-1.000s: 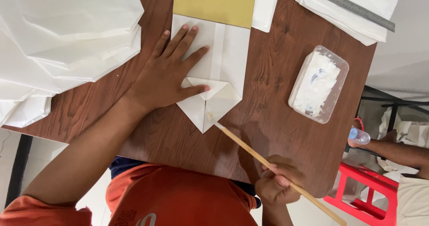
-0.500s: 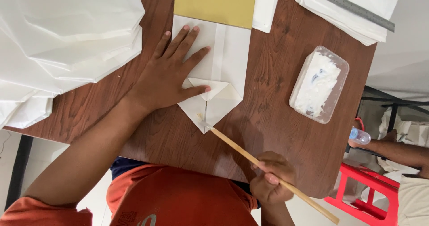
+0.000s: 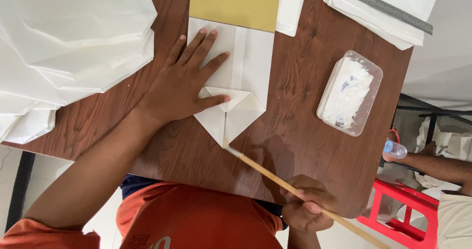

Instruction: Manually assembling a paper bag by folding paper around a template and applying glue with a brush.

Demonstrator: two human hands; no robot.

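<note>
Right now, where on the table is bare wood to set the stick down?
Bare wood lies between the folded white paper and the clear tub of white paste, running down to the near table edge. A smaller patch sits left of the left hand, below the white paper stack. The far edge is crowded: yellow card, metal ruler on sheets.

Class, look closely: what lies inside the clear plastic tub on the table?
The clear plastic tub holds white paste, smeared unevenly. Its depth and the tub's bottom are hidden beneath it.
</note>
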